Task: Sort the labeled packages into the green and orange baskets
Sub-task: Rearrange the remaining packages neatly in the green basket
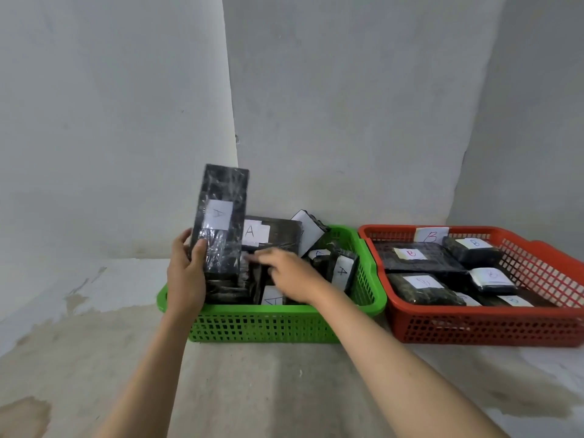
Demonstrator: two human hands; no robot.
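Observation:
My left hand (186, 279) grips the lower end of a tall black wrapped package with a white "A" label (221, 216) and holds it upright over the left side of the green basket (262, 324). My right hand (289, 275) reaches into the green basket, its fingers blurred and extended onto the black "A" packages (271, 235) lying there. Whether it holds anything I cannot make out. The orange basket (486, 327) stands to the right and holds several black packages labelled "B" (410, 254).
Both baskets sit on a pale stained floor (94, 358) close to a grey wall corner (234, 121). A white "B" tag (431, 235) is fixed on the orange basket's far rim. The two baskets nearly touch.

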